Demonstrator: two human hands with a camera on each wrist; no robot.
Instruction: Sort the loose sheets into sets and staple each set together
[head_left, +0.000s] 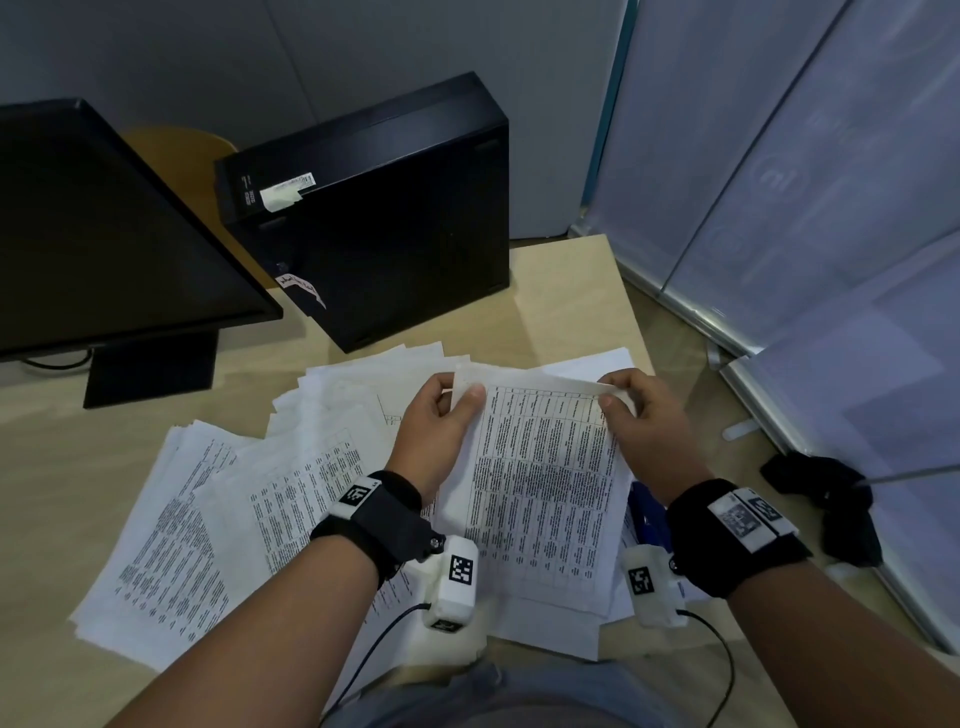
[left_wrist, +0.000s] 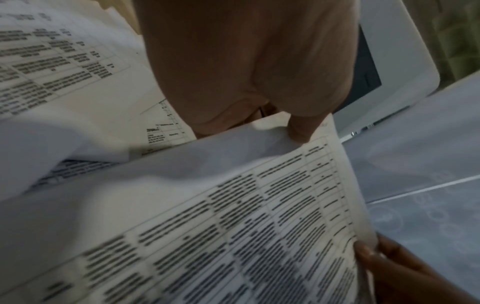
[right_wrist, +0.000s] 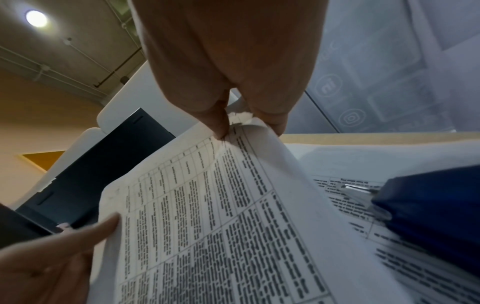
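Note:
I hold a printed sheet with a table of text up off the desk, tilted toward me. My left hand pinches its top left corner, thumb on the front. My right hand pinches the top right corner, which is frayed. The same sheet fills the left wrist view and the sheet fills the right wrist view. Many loose sheets lie fanned over the desk below and to the left. A blue stapler lies on papers just under my right wrist; the stapler shows its metal nose.
A black monitor stands at the left and a black computer case behind the papers. The desk edge runs close on the right, with grey partition panels and a black object on the floor beyond.

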